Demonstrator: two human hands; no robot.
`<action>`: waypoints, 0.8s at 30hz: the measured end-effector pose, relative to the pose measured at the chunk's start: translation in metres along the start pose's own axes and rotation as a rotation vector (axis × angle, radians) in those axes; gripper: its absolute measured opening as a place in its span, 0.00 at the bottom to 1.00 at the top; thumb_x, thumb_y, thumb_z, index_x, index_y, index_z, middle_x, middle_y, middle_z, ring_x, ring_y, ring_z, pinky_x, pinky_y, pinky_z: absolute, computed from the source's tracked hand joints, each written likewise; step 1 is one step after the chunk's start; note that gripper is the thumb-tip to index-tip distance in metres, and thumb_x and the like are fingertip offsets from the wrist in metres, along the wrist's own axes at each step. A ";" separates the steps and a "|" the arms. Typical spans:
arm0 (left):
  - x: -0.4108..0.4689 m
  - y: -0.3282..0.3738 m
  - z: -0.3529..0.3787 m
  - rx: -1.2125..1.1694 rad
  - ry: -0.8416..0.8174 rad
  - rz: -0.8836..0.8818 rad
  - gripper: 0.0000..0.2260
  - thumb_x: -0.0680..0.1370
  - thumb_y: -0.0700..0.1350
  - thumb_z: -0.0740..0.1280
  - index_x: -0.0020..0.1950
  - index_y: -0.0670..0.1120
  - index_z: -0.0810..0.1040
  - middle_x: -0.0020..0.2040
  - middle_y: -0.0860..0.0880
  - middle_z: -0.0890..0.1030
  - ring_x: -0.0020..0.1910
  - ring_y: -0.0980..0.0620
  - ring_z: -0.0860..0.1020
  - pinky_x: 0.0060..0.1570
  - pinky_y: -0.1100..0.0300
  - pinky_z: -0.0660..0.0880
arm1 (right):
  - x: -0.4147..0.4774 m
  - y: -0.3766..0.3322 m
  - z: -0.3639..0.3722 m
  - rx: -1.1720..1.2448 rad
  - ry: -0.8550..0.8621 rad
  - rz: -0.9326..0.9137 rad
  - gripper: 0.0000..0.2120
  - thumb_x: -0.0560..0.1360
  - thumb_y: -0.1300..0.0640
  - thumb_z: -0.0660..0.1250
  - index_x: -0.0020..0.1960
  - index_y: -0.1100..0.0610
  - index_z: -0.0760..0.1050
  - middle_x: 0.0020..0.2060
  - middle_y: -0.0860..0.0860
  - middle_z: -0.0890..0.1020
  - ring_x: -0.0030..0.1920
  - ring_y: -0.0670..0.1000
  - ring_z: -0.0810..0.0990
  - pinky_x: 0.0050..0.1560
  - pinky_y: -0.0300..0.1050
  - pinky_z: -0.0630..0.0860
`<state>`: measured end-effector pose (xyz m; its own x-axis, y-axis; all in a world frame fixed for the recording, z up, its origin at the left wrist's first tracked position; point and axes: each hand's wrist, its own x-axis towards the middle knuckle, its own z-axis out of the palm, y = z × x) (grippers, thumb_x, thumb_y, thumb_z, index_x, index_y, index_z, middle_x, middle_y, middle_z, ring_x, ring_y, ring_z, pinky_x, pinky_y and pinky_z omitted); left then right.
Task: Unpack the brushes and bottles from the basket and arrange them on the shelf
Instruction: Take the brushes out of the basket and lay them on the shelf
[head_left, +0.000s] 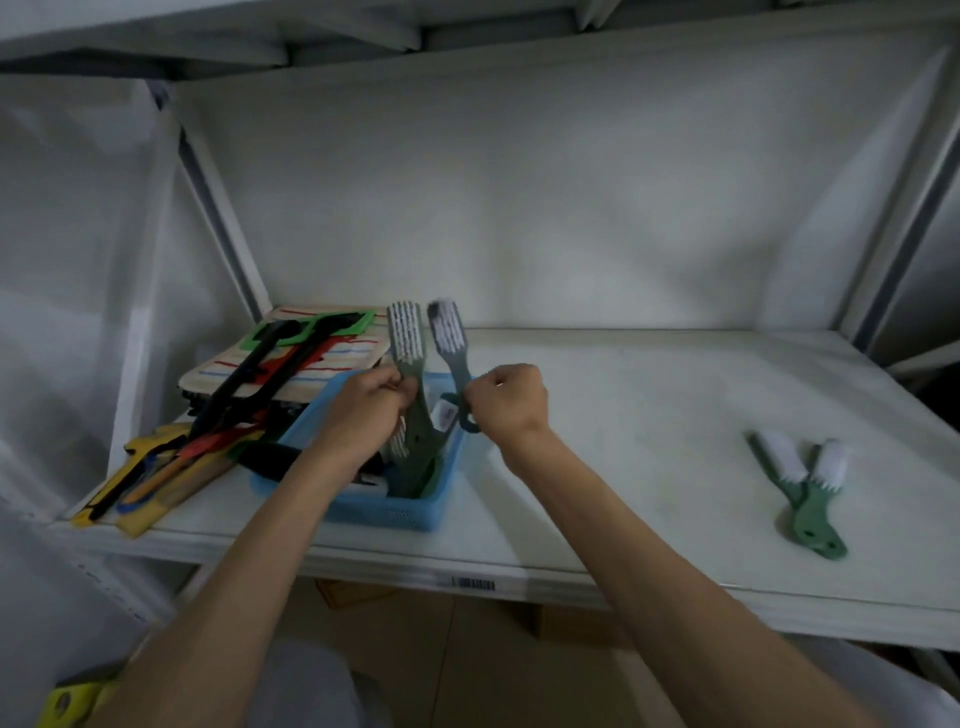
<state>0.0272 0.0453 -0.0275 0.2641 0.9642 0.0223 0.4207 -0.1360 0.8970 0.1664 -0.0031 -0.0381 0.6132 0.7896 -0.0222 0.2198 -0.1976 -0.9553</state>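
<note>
A blue plastic basket stands on the white shelf, left of centre. My left hand grips a green brush by its handle, white bristles up, above the basket. My right hand holds a second green brush upright just right of the first. More green brushes stick out of the basket. Two green brushes lie crossed on the shelf at the right.
A striped cloth stack with black, red and green long tools lies behind and left of the basket. Yellow and wooden tools reach the shelf's left front edge. Shelf posts rise at both sides; another shelf board sits overhead.
</note>
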 end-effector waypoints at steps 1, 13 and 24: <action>-0.001 0.005 0.008 -0.015 -0.005 0.022 0.15 0.80 0.44 0.64 0.32 0.48 0.73 0.26 0.51 0.73 0.28 0.52 0.70 0.31 0.59 0.64 | 0.004 0.003 -0.016 0.066 0.045 0.020 0.05 0.67 0.64 0.67 0.35 0.61 0.81 0.30 0.56 0.81 0.35 0.56 0.80 0.40 0.47 0.78; -0.042 0.026 0.195 0.146 -0.503 -0.042 0.13 0.80 0.43 0.65 0.35 0.43 0.75 0.30 0.45 0.79 0.23 0.53 0.73 0.24 0.64 0.70 | 0.000 0.080 -0.198 -0.348 0.074 0.368 0.10 0.69 0.64 0.75 0.45 0.71 0.81 0.30 0.61 0.83 0.31 0.58 0.85 0.40 0.54 0.84; -0.054 0.046 0.280 0.105 -0.441 -0.113 0.12 0.77 0.47 0.70 0.45 0.36 0.79 0.37 0.39 0.84 0.21 0.51 0.80 0.22 0.63 0.77 | -0.010 0.113 -0.238 -0.564 0.012 0.403 0.12 0.72 0.58 0.73 0.51 0.66 0.81 0.32 0.57 0.84 0.26 0.51 0.81 0.37 0.44 0.84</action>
<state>0.2752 -0.0772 -0.1108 0.5456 0.7888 -0.2830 0.5476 -0.0799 0.8329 0.3653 -0.1717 -0.0760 0.7374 0.5853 -0.3373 0.3319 -0.7487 -0.5738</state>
